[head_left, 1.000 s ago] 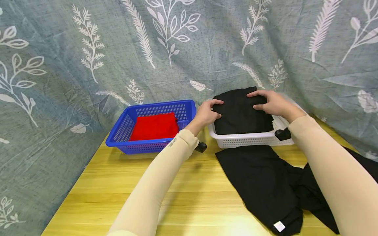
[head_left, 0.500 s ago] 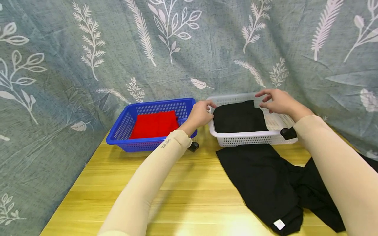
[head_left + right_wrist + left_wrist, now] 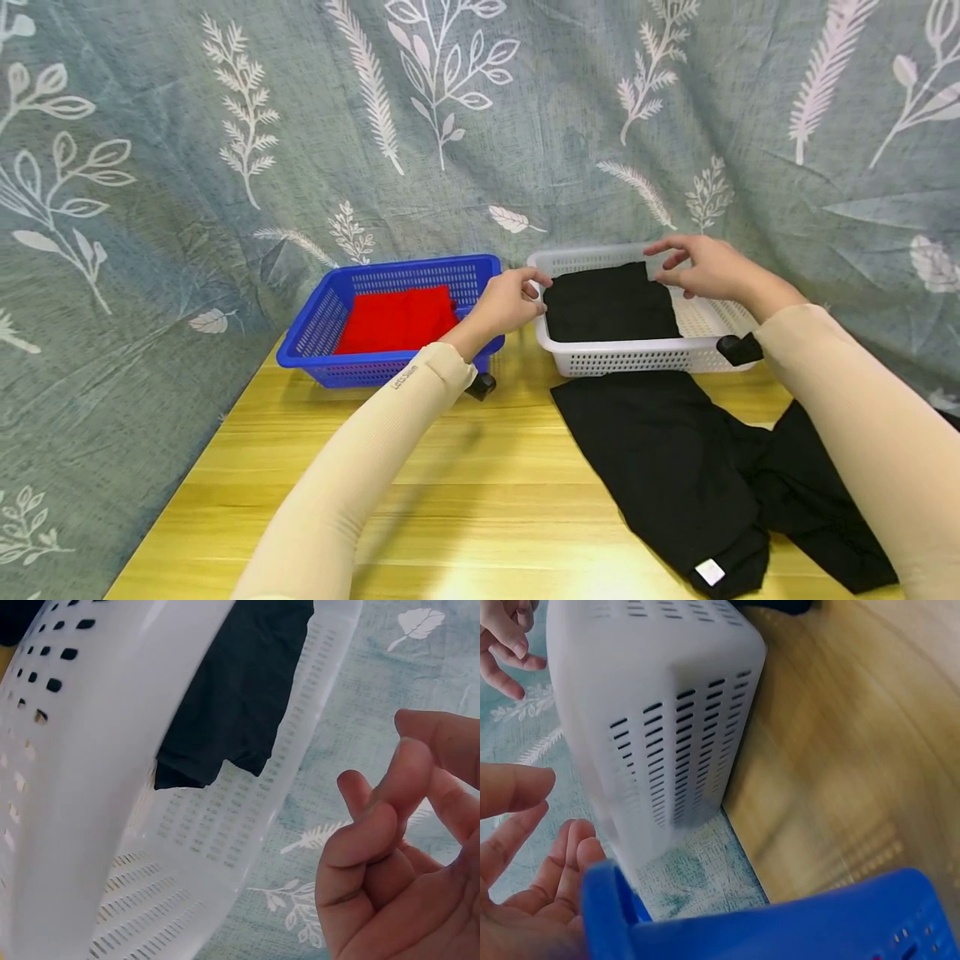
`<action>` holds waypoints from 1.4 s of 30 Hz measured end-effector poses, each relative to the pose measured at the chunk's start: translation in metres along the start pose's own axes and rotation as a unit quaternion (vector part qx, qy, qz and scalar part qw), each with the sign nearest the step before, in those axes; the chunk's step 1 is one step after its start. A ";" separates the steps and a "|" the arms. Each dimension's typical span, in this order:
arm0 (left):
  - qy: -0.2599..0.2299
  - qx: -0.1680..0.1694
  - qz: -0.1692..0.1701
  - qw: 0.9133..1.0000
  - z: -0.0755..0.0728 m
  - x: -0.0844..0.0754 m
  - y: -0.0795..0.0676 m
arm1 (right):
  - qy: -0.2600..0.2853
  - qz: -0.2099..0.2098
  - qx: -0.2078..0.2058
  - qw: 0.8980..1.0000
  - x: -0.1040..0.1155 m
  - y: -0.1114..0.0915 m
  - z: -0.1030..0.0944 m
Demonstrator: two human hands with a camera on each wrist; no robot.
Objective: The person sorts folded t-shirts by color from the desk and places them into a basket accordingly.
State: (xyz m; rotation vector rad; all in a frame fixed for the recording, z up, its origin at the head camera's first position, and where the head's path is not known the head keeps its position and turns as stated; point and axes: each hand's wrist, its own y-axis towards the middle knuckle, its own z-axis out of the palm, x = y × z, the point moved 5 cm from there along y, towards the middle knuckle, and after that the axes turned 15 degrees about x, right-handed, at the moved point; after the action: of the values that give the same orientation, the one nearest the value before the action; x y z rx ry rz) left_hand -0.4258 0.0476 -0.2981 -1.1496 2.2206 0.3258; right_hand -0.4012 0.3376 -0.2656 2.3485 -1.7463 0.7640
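Observation:
A folded black garment (image 3: 611,304) lies flat inside the white plastic basket (image 3: 622,363), toward its left side. My left hand (image 3: 510,302) hovers by the basket's left end, fingers loosely bent and holding nothing. Over the basket's right part is my right hand (image 3: 705,267), also holding nothing, its fingers relaxed. In the right wrist view the folded garment (image 3: 240,690) shows past the white rim, with the right hand (image 3: 405,855) apart from it. The left wrist view has the left hand (image 3: 540,877) between the white basket's end wall (image 3: 675,735) and the blue basket's rim (image 3: 780,922).
A blue basket (image 3: 405,368) holding a folded red garment (image 3: 397,321) stands at the left. Another black garment (image 3: 667,467) with a white tag (image 3: 708,572) is spread on the wooden table (image 3: 450,500), more black cloth beside it. A patterned curtain (image 3: 315,125) hangs behind.
The black folded garment went from between both hands down into the white basket. Both hands let go and drew apart, left hand leftward, right hand rightward.

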 end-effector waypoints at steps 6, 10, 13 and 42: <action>-0.029 0.021 0.022 0.999 0.004 -0.006 -0.009 | 0.009 -0.021 0.004 1.000 0.008 -0.010 0.004; -0.032 0.033 0.033 0.998 0.007 -0.009 -0.015 | 0.019 -0.039 0.003 0.999 0.012 -0.017 0.008; -0.030 0.037 0.039 0.998 0.010 -0.010 -0.020 | 0.020 -0.052 0.000 0.998 0.015 -0.023 0.011; 0.001 0.128 0.165 0.978 0.065 -0.038 -0.063 | 0.013 -0.053 -0.029 0.998 0.045 -0.142 0.073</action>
State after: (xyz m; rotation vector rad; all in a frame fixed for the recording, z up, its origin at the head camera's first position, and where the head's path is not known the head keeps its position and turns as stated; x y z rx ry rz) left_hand -0.3326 0.0661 -0.3219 -0.6462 2.3712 0.1644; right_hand -0.2374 0.3174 -0.2796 2.3596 -1.5957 0.7145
